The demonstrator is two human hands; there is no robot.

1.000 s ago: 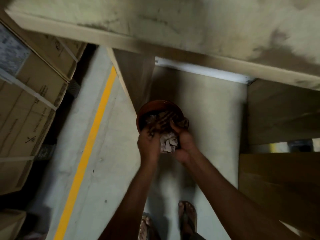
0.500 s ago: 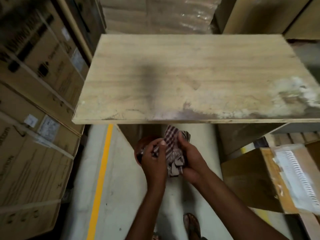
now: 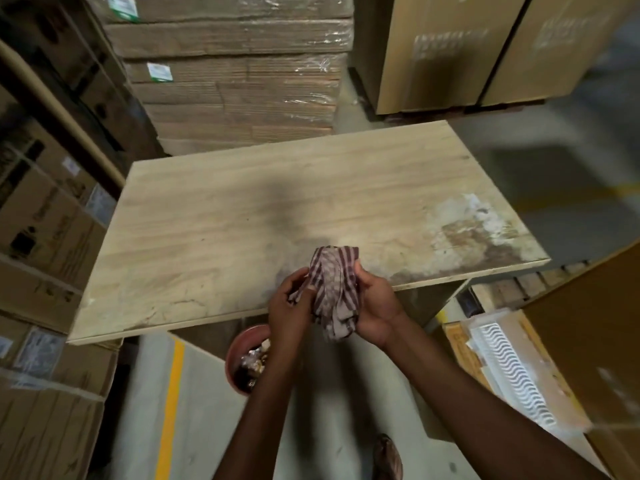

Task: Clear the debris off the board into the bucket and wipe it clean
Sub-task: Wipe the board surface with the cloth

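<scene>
A pale wooden board (image 3: 242, 216) lies flat in front of me, with white and brown stains near its right front corner (image 3: 474, 226). Both hands hold a bunched striped cloth (image 3: 334, 289) over the board's front edge. My left hand (image 3: 289, 311) pinches the cloth's left side. My right hand (image 3: 375, 306) grips its right side from below. A reddish-brown bucket (image 3: 233, 358) stands on the floor beneath the board's front edge, partly hidden by my left forearm, with debris (image 3: 252, 363) inside.
Stacked cardboard boxes (image 3: 45, 237) line the left side, wrapped cartons (image 3: 235, 81) stand behind the board, and tall boxes (image 3: 467, 46) are at the back right. A box with white corrugated packing (image 3: 505, 368) sits at the right. A yellow line (image 3: 171, 407) runs along the floor.
My view has tilted up from the bucket to the whole board. Both hands have risen from the bucket with the cloth to the board's front edge.
</scene>
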